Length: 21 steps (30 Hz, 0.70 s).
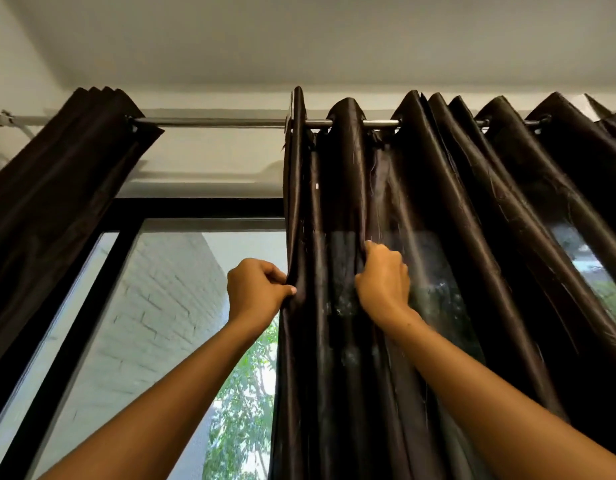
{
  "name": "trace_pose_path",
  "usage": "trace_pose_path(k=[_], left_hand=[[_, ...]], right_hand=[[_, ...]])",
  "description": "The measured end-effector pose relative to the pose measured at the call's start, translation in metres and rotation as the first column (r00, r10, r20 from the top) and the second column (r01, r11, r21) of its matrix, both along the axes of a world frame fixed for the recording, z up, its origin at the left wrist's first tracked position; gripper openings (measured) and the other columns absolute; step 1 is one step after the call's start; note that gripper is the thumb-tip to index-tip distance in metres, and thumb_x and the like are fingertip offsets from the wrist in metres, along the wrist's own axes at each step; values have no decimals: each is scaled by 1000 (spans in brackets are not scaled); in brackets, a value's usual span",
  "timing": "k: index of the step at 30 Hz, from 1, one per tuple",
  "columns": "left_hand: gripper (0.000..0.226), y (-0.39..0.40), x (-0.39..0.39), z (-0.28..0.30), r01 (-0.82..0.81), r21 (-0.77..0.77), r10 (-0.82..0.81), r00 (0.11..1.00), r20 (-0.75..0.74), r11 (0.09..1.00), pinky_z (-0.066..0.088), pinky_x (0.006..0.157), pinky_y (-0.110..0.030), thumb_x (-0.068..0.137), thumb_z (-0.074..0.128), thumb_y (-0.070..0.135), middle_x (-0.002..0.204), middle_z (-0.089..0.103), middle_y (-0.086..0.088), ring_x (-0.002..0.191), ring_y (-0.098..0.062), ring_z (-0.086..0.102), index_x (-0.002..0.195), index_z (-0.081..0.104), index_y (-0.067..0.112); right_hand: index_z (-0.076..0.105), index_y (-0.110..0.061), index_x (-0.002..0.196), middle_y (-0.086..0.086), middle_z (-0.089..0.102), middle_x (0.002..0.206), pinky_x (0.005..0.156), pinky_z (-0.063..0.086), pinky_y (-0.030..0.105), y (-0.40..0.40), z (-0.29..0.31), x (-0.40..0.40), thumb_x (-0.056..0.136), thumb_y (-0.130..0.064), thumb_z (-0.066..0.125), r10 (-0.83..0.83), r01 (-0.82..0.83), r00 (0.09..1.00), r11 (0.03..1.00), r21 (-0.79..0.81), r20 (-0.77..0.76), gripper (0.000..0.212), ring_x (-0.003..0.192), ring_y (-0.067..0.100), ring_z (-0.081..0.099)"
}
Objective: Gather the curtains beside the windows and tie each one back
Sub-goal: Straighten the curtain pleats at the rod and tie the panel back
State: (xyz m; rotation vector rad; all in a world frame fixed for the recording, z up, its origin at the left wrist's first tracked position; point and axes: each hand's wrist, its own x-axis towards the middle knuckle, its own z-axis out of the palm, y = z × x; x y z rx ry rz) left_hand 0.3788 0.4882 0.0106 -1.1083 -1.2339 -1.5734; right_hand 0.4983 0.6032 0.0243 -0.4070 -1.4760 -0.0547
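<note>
Two bare forearms are raised from the bottom edge toward a dark brown curtain (420, 237). The curtain's leading edge is pinched between thumb and curled fingers of the left hand (256, 289). A fold further in is gripped by the right hand (382, 278), its fingers closed round the cloth. The curtain is hung by eyelets on a metal rod (213, 123) and spread across the right half of the window (168, 306). A second curtain (57, 188) is bunched at the rod's left end. Beyond the glass, a white brick wall (161, 306) and green leaves (244, 410) are seen.
</note>
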Motion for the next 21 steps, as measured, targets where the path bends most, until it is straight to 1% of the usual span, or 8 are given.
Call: trace_pose_path(k=[3, 7, 9, 10, 13, 17, 19, 21], left_hand=[[13, -14, -10, 1, -8, -25, 8, 1000, -1, 1000, 58, 73, -40, 63, 82, -1, 69, 70, -12, 67, -25, 68, 72, 73, 3], [15, -47, -40, 4, -31, -42, 32, 999, 18, 999, 58, 73, -42, 62, 83, -2, 69, 70, -15, 67, -27, 69, 71, 73, 4], [14, -70, -59, 7, -55, -12, 55, 998, 37, 998, 58, 72, -40, 63, 80, -3, 67, 70, -14, 67, -28, 69, 70, 73, 8], [14, -82, -67, 9, -51, 0, 51, 998, 48, 999, 58, 71, -38, 65, 79, -3, 67, 70, -13, 67, -27, 69, 70, 73, 8], [14, -106, -75, 11, 25, -3, -25, 999, 47, 1000, 56, 64, -29, 66, 81, -2, 66, 68, -10, 62, -21, 65, 71, 70, 6], [22, -92, -63, 22, 105, -40, -105, 994, 5, 994, 57, 72, -35, 67, 78, -5, 78, 70, -17, 71, -25, 68, 86, 69, 3], [33, -74, -53, 29, 155, -54, -155, 988, 7, 986, 56, 77, -36, 66, 77, -4, 84, 70, -17, 78, -26, 68, 97, 66, 3], [36, -55, -41, 35, 186, -56, -187, 982, -19, 981, 55, 80, -36, 67, 77, -1, 87, 71, -15, 81, -24, 68, 102, 68, 4]], right_hand=[[58, -4, 84, 16, 63, 86, 58, 33, 34, -24, 3, -23, 81, 4, 56, 101, -102, 995, 993, 57, 28, 9, 86, 37, 61], [66, -7, 86, 16, 69, 100, 73, 49, 35, -82, 20, -61, 74, -3, 60, 283, -288, 957, 953, 94, 67, 15, 102, 37, 61], [54, -6, 68, 18, 65, 86, 70, 45, 30, -114, 26, -86, 72, -1, 59, 302, -319, 941, 941, 109, 151, 8, 90, 44, 56], [47, -6, 63, 17, 59, 80, 67, 41, 28, -127, 28, -95, 73, -1, 57, 303, -327, 933, 939, 104, 195, 16, 83, 45, 48], [57, -7, 77, 17, 63, 93, 73, 44, 30, -136, 34, -103, 76, -3, 57, 227, -269, 932, 956, 118, 284, 4, 91, 40, 56], [63, -4, 109, 16, 65, 110, 79, 51, 38, -108, 48, -71, 81, -8, 57, 116, -142, 944, 988, 62, 309, 29, 103, 37, 61], [67, -7, 105, 15, 68, 103, 81, 53, 39, -98, 53, -48, 86, -19, 58, 132, -142, 959, 990, 21, 252, 24, 96, 34, 63], [68, -10, 101, 13, 68, 101, 76, 49, 31, -84, 60, -23, 89, -26, 57, 71, -71, 989, 997, -6, 131, 23, 98, 33, 62]])
